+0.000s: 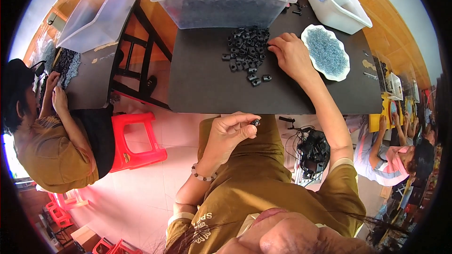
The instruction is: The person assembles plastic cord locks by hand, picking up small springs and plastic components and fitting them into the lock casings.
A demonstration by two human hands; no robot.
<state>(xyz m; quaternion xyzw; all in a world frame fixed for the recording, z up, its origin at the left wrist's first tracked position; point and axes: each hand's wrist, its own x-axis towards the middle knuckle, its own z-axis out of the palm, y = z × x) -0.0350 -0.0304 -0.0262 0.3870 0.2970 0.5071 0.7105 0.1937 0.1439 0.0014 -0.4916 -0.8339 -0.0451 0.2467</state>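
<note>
In front of my body, below the table's near edge, my left hand (228, 134) pinches a small black plastic part (255, 122) between thumb and fingers. A loose pile of similar black plastic parts (247, 47) lies on the dark table (202, 80). My right hand (290, 54) rests at the pile's right edge, its fingertips drawn together; whatever they hold, if anything, is hidden. Beside that hand sits a white scalloped dish (345, 73) filled with small blue-grey translucent pieces (325, 51). A few black parts (266, 78) lie apart near the pile's front.
A clear plastic bin (216, 11) heaped with black parts stands at the back. A white tub (339, 9) is at the back right. At the left, a co-worker (56, 146) sits at another table near a red stool (136, 143). Other people work at the far right.
</note>
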